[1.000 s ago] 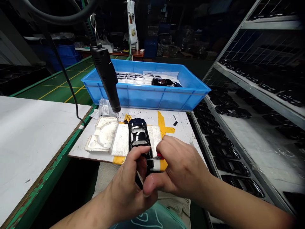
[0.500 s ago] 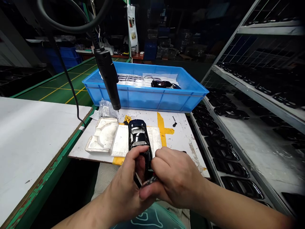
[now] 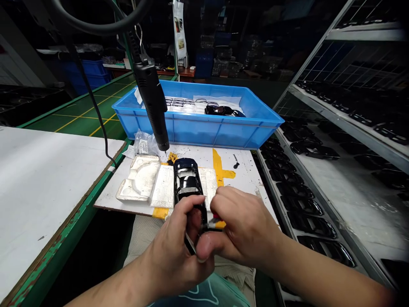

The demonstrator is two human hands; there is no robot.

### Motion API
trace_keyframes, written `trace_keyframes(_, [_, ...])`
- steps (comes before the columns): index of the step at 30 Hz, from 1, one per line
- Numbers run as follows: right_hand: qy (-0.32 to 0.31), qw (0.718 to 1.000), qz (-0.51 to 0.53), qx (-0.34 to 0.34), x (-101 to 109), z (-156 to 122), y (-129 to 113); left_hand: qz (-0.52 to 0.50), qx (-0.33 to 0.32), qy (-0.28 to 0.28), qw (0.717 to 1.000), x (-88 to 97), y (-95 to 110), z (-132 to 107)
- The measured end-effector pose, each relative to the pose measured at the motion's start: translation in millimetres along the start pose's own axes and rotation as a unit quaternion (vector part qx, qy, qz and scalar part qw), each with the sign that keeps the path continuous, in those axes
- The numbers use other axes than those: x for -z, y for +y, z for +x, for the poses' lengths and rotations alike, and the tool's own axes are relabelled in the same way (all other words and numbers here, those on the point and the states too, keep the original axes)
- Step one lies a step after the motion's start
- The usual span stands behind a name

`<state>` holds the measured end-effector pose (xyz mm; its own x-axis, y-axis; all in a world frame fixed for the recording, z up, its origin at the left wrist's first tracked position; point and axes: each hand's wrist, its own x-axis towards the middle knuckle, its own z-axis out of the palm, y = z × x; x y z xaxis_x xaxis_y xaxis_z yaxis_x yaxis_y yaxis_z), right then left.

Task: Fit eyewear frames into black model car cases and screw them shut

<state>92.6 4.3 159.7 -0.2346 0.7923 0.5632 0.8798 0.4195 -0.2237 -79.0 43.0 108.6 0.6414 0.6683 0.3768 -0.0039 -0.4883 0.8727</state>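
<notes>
My left hand (image 3: 172, 243) is curled round a thin black frame-like part (image 3: 189, 244), mostly hidden by the fingers. My right hand (image 3: 246, 226) is closed on a small metal-tipped tool (image 3: 211, 223) with a bit of red at its grip. Its tip points at the part in my left hand; whether they touch is unclear. Just beyond the hands, a glossy black model car (image 3: 186, 177) rests on a white foam block (image 3: 162, 187), its near end partly covered by my left fingers.
A second, shaped foam piece (image 3: 140, 177) lies left of the car. A black electric screwdriver (image 3: 153, 106) hangs above the board (image 3: 246, 175). Behind stands a blue bin (image 3: 204, 130) holding several parts. A rack (image 3: 319, 115) with rows of black car shells fills the right.
My right hand has turned and shifted slightly up and right, bringing the tool's metal tip into view. My left hand keeps its hold on the black part. The whole view has shifted slightly.
</notes>
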Motion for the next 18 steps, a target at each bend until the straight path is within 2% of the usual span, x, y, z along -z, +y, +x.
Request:
trace_keyframes(3, [0.012,0.997,-0.016,0.069,0,-5,1,-0.013,0.005,-0.009,1.000,1.8,3,4])
trace_keyframes(7, [0.036,0.999,-0.001,0.016,3,-4,5,-0.037,0.006,-0.013,0.999,2.7,8,11])
trace_keyframes(11, [0.039,0.999,-0.010,-0.021,3,-1,7,0.001,0.021,-0.017,1.000,2.3,9,13])
trace_keyframes(13, [0.020,1.000,-0.014,-0.020,1,-2,7,0.026,0.024,-0.010,0.999,2.9,9,13])
trace_keyframes(16, [-0.005,1.000,-0.024,0.019,0,-5,7,0.059,0.031,-0.013,0.998,4.9,8,13])
trace_keyframes(18, [-0.004,0.999,-0.016,0.034,0,-7,8,0.058,0.039,-0.022,0.997,6.3,7,14])
